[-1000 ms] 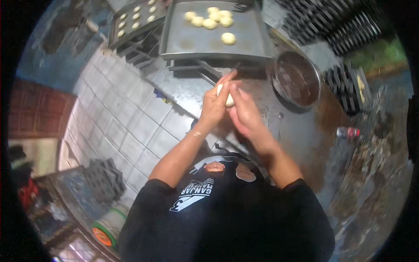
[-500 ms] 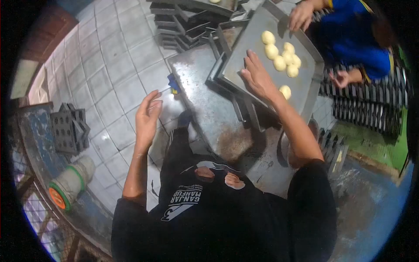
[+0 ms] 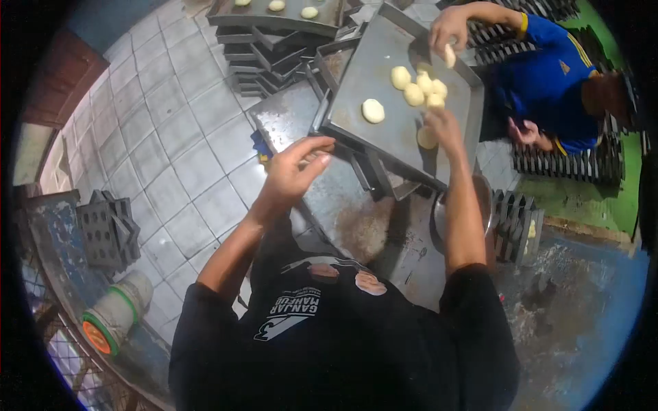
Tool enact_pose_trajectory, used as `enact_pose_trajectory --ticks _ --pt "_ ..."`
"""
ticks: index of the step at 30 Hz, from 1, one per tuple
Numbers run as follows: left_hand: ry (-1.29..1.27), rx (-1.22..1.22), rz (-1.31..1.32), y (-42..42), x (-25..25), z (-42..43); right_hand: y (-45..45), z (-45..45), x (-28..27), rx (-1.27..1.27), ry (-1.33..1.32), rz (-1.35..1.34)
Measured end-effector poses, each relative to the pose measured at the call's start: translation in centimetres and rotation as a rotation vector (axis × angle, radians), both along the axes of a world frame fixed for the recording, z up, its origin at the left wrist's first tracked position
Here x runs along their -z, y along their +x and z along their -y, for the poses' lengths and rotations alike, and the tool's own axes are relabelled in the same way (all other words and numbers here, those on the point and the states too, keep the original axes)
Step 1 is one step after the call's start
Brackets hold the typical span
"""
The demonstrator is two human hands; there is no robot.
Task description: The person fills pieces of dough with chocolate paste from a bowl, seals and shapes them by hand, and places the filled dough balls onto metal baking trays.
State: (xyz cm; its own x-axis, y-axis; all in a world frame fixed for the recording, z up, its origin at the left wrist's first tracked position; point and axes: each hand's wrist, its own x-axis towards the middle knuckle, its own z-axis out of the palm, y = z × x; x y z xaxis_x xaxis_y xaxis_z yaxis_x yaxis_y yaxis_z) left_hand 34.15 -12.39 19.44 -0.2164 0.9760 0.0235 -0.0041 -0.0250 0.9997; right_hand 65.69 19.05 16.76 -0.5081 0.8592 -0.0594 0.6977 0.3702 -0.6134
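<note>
My right hand (image 3: 445, 131) is over the near part of a grey metal tray (image 3: 356, 75), its fingers smeared by motion. Partly covered by it is a pale dough ball (image 3: 426, 138). Just beyond its fingers, several dough balls (image 3: 413, 94) sit clustered together. A flattened dough piece (image 3: 373, 111) lies apart on the left side of the tray. Near the tray's lower left corner, my left hand (image 3: 296, 170) hangs with loosely bent fingers, thumb apart and nothing in it.
Across the tray, a co-worker's hand (image 3: 449, 31) holds a dough piece (image 3: 449, 56). A stack of trays (image 3: 253, 58) stands at upper left, with dough on top. Under the tray is a worn metal table (image 3: 363, 219). A round metal bowl (image 3: 484, 205) sits beside my right forearm.
My right hand has moved rightward to the dough balls; a flattened piece now lies alone on the left. My left hand has come closer to the tray. The co-worker's hand now holds dough.
</note>
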Motion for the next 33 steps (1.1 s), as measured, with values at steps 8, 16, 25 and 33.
enact_pose_trajectory --ticks 8,16,25,33 --pt "0.127 -0.101 0.181 18.3 0.6 -1.0 4.6 20.3 -6.3 0.452 -0.094 -0.451" --pt "-0.079 0.268 0.123 32.0 -0.1 7.9 13.0 42.1 -4.9 0.561 0.121 -0.415" --pt "-0.063 0.493 0.158 40.2 0.1 16.4 20.2 54.0 -4.2 0.756 -0.227 -1.227" --pt "-0.223 0.885 -0.182 37.5 11.9 20.7 20.4 57.1 3.7 0.538 0.136 -0.350"
